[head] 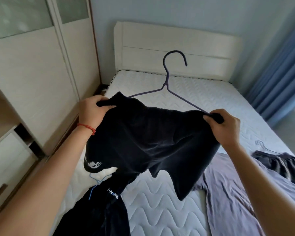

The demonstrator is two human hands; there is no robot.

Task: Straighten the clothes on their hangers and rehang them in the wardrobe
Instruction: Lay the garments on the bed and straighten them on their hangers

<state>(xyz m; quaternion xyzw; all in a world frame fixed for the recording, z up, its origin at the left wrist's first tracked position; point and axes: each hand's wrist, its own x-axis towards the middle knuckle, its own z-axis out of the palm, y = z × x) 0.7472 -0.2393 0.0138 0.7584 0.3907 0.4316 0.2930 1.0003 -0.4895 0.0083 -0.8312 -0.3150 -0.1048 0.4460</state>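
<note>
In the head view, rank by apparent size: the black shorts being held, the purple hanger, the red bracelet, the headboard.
1. Headboard and black shorts: similar in frame; the shorts are far nearer the camera, so I won't rank them.
2. Purple hanger, partly hidden by the shorts.
3. Red bracelet, smallest.

black shorts (152, 138): held up above bed, waistband stretched | dark wire hanger (169, 86): hook upright, arms partly inside waistband

Hanger (174, 86) bar (under shorts (148, 138)) hidden
</note>
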